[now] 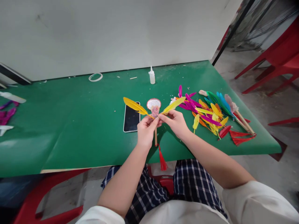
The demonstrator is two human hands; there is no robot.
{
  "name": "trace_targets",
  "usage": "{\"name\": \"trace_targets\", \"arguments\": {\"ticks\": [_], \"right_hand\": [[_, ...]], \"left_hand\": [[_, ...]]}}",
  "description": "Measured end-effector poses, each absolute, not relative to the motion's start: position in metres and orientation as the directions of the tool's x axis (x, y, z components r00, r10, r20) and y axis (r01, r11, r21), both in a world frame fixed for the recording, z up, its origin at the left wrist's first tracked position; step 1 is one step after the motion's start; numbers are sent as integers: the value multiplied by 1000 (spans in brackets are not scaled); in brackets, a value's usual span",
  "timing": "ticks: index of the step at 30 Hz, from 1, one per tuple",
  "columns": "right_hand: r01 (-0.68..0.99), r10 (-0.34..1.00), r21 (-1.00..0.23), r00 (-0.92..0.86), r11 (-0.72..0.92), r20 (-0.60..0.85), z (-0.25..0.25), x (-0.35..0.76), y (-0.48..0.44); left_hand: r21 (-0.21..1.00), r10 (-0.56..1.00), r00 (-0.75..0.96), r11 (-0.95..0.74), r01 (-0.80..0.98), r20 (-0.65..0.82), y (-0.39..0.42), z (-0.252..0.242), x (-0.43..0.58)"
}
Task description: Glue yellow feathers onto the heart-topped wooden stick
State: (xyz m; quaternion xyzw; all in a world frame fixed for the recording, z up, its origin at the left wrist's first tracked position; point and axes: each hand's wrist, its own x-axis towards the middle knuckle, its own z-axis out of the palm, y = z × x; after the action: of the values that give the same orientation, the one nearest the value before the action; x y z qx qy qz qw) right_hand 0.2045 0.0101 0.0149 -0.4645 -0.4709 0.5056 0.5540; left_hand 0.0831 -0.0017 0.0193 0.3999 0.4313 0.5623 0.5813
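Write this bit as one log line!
left hand: holds stick; right hand: pinches yellow feather; tassel: hangs from stick; bottle: upright on table

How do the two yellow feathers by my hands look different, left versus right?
The left feather is a deep golden yellow; the right feather is a paler lemon yellow. The left feather tilts up and left, the right feather up and right. The left feather's lower edge looks split; the right feather's looks smoother. Both are long and slim.
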Motion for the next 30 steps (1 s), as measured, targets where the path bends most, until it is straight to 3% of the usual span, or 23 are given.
{"name": "trace_targets", "arguments": {"ticks": [8,16,30], "right_hand": [[-247,999,-969,-32,-20,-12,18,203,8],[-265,999,-964,30,-25,-34,22,202,9],[-155,998,-987,51,42,34,20,205,10]], "left_hand": [[918,990,-1,129,-374,-140,0,22,82],[906,984,51,174,-386,-168,-1,22,82],[920,989,96,138,-367,-110,-3,22,84]]}}
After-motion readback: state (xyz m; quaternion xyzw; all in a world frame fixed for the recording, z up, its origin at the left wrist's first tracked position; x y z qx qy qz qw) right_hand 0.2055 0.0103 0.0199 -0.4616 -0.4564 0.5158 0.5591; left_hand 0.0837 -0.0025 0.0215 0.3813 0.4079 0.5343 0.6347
